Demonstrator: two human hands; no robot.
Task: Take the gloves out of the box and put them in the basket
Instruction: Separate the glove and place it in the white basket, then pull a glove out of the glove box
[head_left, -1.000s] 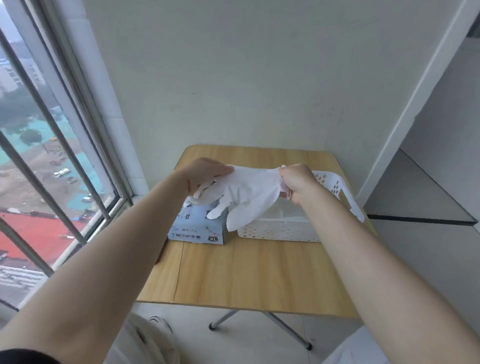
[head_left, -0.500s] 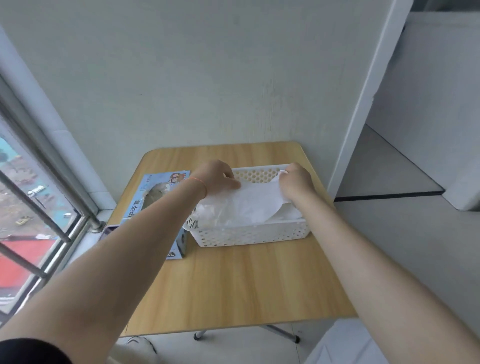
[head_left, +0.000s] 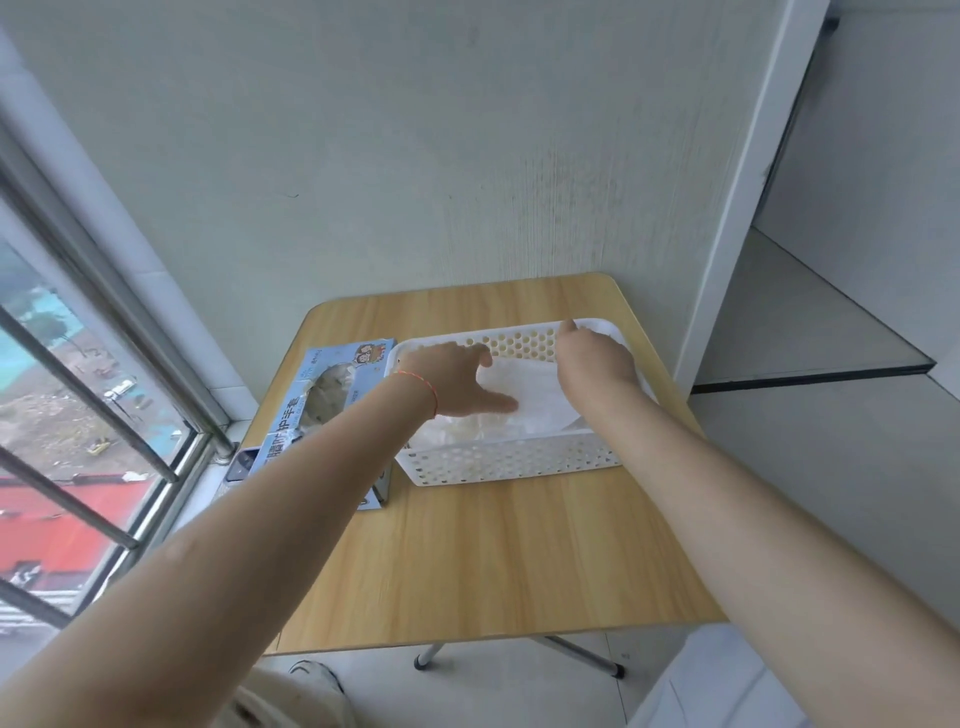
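Bench (head_left: 498, 561): light wood, centre of the frame, against a pale wall.

Basket (head_left: 511, 460): white, perforated, right of centre on the bench; crumpled gloves already lie low at its left end.

Glove (head_left: 530, 395): white, spread flat inside the basket, between both hands.

Box (head_left: 322, 395): blue glove box, touching the basket's left side; more gloves show through its top opening.

Left hand (head_left: 454, 382): fingers straight, thumb out, lying on the glove's left part, pressing rather than gripping.

Right hand (head_left: 595, 358): over the glove's right end at the far rim; fingers hidden, grip cannot be told.

Step in hand, judged: laying the glove down. Best done by smoothing it flat below the rim, then lifting both hands straight up so nothing drags out.
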